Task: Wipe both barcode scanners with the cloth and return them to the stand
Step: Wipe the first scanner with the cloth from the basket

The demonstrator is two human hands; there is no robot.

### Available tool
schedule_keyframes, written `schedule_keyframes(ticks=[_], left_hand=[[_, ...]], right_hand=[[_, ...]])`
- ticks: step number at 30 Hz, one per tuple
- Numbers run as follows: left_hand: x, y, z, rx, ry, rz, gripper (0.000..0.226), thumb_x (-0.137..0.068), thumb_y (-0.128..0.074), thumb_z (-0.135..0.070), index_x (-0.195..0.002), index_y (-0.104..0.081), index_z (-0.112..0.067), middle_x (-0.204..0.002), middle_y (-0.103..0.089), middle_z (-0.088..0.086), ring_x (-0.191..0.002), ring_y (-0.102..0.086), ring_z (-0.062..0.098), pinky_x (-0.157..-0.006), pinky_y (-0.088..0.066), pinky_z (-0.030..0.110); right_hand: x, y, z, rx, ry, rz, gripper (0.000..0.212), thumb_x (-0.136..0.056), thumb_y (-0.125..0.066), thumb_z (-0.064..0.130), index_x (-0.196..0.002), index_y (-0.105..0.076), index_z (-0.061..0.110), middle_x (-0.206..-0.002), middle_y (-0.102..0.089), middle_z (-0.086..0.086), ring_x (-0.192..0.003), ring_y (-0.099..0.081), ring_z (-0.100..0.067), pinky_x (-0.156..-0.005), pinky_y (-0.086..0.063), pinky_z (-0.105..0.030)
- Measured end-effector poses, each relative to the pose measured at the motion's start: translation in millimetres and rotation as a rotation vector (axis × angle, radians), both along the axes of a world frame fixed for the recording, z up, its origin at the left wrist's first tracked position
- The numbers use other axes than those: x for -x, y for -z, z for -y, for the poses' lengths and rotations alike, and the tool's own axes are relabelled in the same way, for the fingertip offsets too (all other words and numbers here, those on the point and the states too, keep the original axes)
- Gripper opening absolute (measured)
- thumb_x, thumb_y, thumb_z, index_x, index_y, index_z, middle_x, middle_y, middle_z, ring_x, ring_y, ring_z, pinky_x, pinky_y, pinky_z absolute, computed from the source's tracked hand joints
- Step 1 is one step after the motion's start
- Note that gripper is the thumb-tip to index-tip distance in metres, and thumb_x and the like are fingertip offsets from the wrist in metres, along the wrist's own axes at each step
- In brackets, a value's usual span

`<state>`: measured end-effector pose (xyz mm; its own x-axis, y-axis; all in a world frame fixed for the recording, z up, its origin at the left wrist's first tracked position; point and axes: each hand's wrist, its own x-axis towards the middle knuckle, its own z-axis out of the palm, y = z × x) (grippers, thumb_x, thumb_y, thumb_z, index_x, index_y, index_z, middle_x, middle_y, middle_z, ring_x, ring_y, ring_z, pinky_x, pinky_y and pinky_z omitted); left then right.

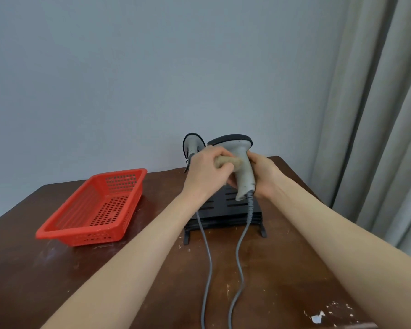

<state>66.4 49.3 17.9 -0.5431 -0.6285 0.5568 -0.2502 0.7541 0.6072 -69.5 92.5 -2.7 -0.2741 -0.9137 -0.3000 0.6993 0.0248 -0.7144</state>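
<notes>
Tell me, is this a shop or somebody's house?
Hard to say. It looks like a plain room: a worn wooden table against a bare grey wall, with a curtain. The barcode scanners on a black stand hint at shop work.

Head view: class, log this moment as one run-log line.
left hand: cloth on scanner | right hand: grips handle | second scanner: in stand

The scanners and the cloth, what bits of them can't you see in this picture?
Head view only:
- Cloth: mostly wrapped in the left hand; only a beige roll shows.
- Second scanner: its handle is hidden behind the left hand.
- Held scanner: its window faces away; the right hand covers one side.
- Both cables: cut off by the bottom edge.
- Stand: top hidden by both hands.
</notes>
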Motion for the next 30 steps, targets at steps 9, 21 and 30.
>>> schedule_keyframes(ticks=[9, 21, 30], left_hand=[[8, -8, 6, 0.145, -0.022, -0.071, 0.026, -0.085, -0.065, -0.018, -0.111, -0.068, -0.018, -0.103, -0.052, -0.004, -0.089, -0.049, 0.004, -0.078, -0.033, -0.003], [17, -19, -21, 0.172, 0.059, 0.078, 0.020, -0.079, -0.062, -0.006, -0.097, -0.072, -0.006, -0.088, -0.047, -0.005, -0.084, -0.050, 0.012, -0.075, -0.042, 0.024], [17, -5, -24, 0.149, 0.050, 0.032, 0.023, -0.079, -0.063, -0.008, -0.100, -0.072, -0.013, -0.094, -0.049, -0.006, -0.088, -0.051, 0.010, -0.080, -0.041, 0.020]], right_hand=[[-4, -1, -2, 0.066, 0.008, 0.006, 0.034, -0.092, -0.053, 0.038, -0.097, -0.060, 0.006, -0.077, -0.063, -0.010, -0.066, -0.058, -0.019, -0.059, -0.054, -0.030], [-8, -6, -2, 0.172, 0.016, -0.104, 0.042, -0.098, -0.041, 0.024, -0.067, -0.065, 0.010, -0.062, -0.061, -0.005, -0.058, -0.059, -0.016, -0.057, -0.049, -0.026], [-6, -1, -3, 0.142, 0.032, -0.104, 0.044, -0.098, -0.044, 0.032, -0.066, -0.065, 0.010, -0.056, -0.060, -0.003, -0.051, -0.060, -0.015, -0.049, -0.050, -0.023]])
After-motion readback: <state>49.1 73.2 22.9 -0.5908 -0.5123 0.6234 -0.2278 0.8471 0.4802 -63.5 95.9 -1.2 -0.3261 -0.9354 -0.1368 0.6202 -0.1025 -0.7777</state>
